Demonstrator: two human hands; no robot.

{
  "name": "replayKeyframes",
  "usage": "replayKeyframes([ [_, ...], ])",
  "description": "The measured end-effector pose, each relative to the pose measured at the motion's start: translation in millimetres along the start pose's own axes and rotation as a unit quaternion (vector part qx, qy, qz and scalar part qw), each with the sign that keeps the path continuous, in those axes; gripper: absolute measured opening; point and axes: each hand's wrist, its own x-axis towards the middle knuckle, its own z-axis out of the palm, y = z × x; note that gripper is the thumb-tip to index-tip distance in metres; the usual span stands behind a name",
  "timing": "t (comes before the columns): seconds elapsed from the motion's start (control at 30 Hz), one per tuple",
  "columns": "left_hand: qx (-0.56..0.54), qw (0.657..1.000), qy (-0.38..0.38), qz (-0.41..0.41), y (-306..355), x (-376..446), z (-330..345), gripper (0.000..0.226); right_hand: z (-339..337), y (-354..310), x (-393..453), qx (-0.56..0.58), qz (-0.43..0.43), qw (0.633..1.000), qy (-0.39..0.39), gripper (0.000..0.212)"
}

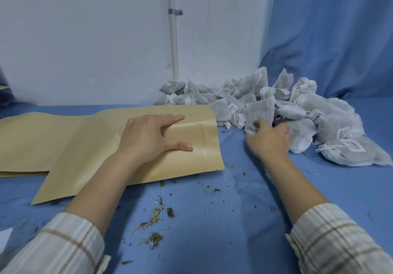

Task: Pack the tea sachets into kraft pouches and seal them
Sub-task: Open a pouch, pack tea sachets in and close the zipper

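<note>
A kraft pouch (pixel 191 163) lies flat on the blue cloth, its zip end toward the right. My left hand (pixel 148 135) grips the pouch near its mouth, thumb on top and fingers tucked under the upper layer. More kraft pouches (pixel 42 137) lie stacked beneath it to the left. A pile of white tea sachets (pixel 308 107) with strings and barcode tags sits at the right. My right hand (pixel 270 139) is at the pile's near edge and pinches one sachet (pixel 259 112), which stands tilted up.
Loose tea leaves and crumbs (pixel 155 218) are scattered on the blue cloth (pixel 234 220) between my arms. A white wall with a vertical pipe (pixel 173 31) stands behind. A blue curtain (pixel 329 29) hangs at the right. A white paper corner (pixel 4 237) shows at the left edge.
</note>
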Motion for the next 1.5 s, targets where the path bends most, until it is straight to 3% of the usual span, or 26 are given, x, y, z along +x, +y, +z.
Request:
replayKeyframes([
  [0.07, 0.002, 1.000, 0.001, -0.005, -0.6, -0.1, -0.4, 0.088, 4.0, 2.9, 6.6, 0.052, 0.008, 0.998, -0.046, 0.052],
  [0.13, -0.003, 1.000, 0.004, -0.009, -2.6, 0.0, -1.8, 0.089, 5.8, 2.8, 10.8, 0.130, 0.006, 0.991, -0.006, 0.052],
  [0.2, -0.013, 1.000, 0.013, -0.021, -6.3, 1.1, -4.7, 0.088, 5.7, 0.6, 12.8, 0.268, 0.017, 0.962, 0.058, 0.039],
  [0.23, -0.019, 0.999, 0.016, -0.028, -7.9, 1.5, -6.2, 0.089, 3.8, -0.8, 11.0, 0.367, 0.041, 0.927, 0.072, 0.030],
  [0.3, -0.026, 0.999, 0.024, -0.037, -11.1, 2.0, -8.4, 0.090, -3.0, -4.1, 8.6, 0.576, 0.078, 0.812, 0.053, 0.010],
  [0.37, -0.032, 0.998, 0.032, -0.041, -13.5, 2.6, -10.5, 0.089, -10.1, -6.9, 7.8, 0.730, 0.074, 0.680, -0.012, 0.018],
  [0.43, -0.042, 0.997, 0.038, -0.044, -15.7, 2.7, -12.5, 0.087, -16.6, -6.5, 5.8, 0.780, 0.047, 0.621, -0.066, 0.026],
  [0.5, -0.053, 0.997, 0.035, -0.044, -16.9, 2.9, -14.2, 0.086, -20.7, -4.9, 3.4, 0.789, 0.010, 0.601, -0.131, 0.026],
  [0.6, -0.067, 0.997, 0.027, -0.037, -17.5, 2.8, -16.0, 0.084, -22.1, -6.7, -2.0, 0.764, -0.043, 0.602, -0.229, 0.032],
  [0.73, -0.107, 0.994, 0.000, -0.011, -15.8, 2.4, -19.7, 0.078, -20.8, -14.5, -11.6, 0.692, -0.091, 0.655, -0.289, 0.030],
  [0.83, -0.106, 0.994, -0.018, 0.021, -11.8, 1.6, -18.5, 0.075, -20.3, -23.9, -19.8, 0.651, -0.116, 0.654, -0.367, 0.035],
  [0.97, -0.099, 0.994, -0.034, 0.038, -8.8, 2.5, -15.4, 0.074, -18.8, -49.1, -37.3, 0.552, -0.193, 0.717, -0.379, 0.043],
  [1.03, -0.092, 0.995, -0.019, 0.026, -11.9, 2.7, -17.5, 0.075, -15.4, -62.7, -46.2, 0.557, -0.202, 0.707, -0.386, 0.048],
  [1.13, -0.093, 0.996, 0.004, 0.015, -16.9, 3.2, -21.6, 0.075, -12.9, -80.3, -51.2, 0.542, -0.204, 0.675, -0.457, 0.036],
  [1.27, -0.094, 0.995, 0.030, 0.005, -20.2, 3.7, -22.7, 0.071, -7.4, -99.1, -48.8, 0.544, -0.139, 0.610, -0.560, 0.023],
  [1.33, -0.092, 0.995, 0.039, -0.004, -25.0, 3.8, -23.8, 0.069, -1.2, -106.8, -48.0, 0.552, -0.124, 0.601, -0.565, 0.023],
  [1.4, -0.089, 0.995, 0.046, -0.011, -32.5, 3.5, -26.9, 0.071, 3.0, -115.3, -44.1, 0.548, -0.128, 0.630, -0.535, 0.021],
  [1.5, -0.076, 0.994, 0.068, -0.027, -43.0, 3.0, -32.0, 0.078, 4.6, -124.1, -37.0, 0.552, -0.086, 0.752, -0.350, 0.013],
])
